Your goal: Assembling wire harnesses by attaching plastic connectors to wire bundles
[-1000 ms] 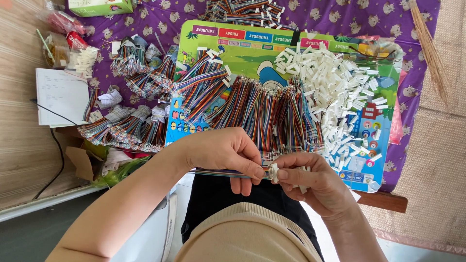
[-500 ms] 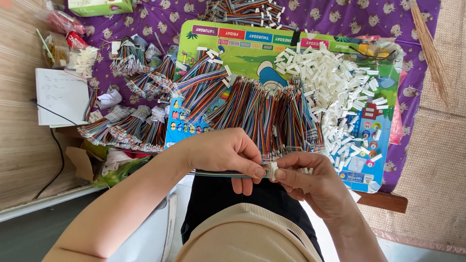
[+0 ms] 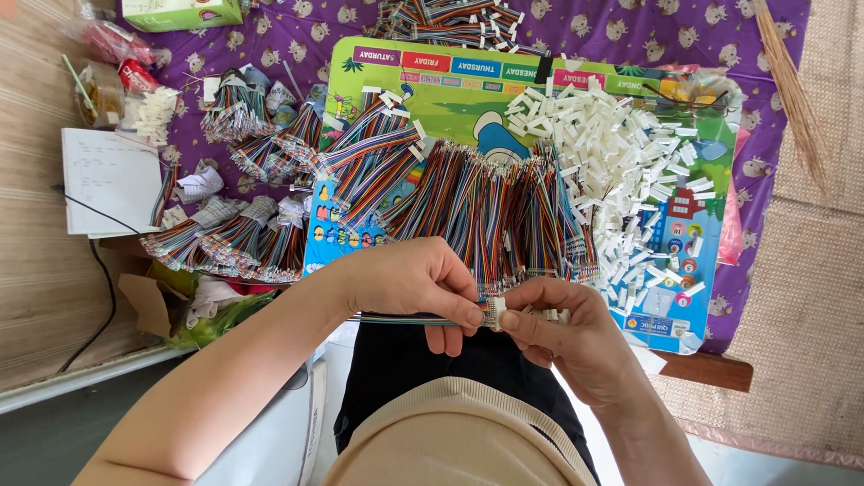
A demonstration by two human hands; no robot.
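**Inspector A:** Head view, looking straight down. We record the left hand point(image 3: 409, 283) pinching a flat multicoloured ribbon cable point(image 3: 405, 319) between thumb and fingers, close to its end. The cable runs level to the left from that grip, just past the near edge of the board.

**Inspector B:** Agreed. We note the right hand point(image 3: 562, 328) closed on a small white connector housing point(image 3: 494, 312), thumb and forefinger pressed on it. The two hands meet at that point, fingertips nearly touching, and the housing sits right at the cable's end. We cannot tell whether the wires are seated in it.

**Inspector A:** Surroundings: a brightly printed board point(image 3: 468, 94) lies on the tabletop, over a purple patterned cloth point(image 3: 297, 40). Across its middle we see a spread row of multicoloured cables point(image 3: 486, 202), just beyond the hands.

**Inspector B:** On the board's right half lies a loose heap of white housings point(image 3: 621, 153). Left of the board we log bundled cables point(image 3: 234, 238), a white notepad point(image 3: 108, 180) and a green box point(image 3: 180, 11) at the far edge. More bundles point(image 3: 450, 18) lie beyond the board's top.

**Inspector A:** Both hands work above the person's lap, near the tabletop's front edge.
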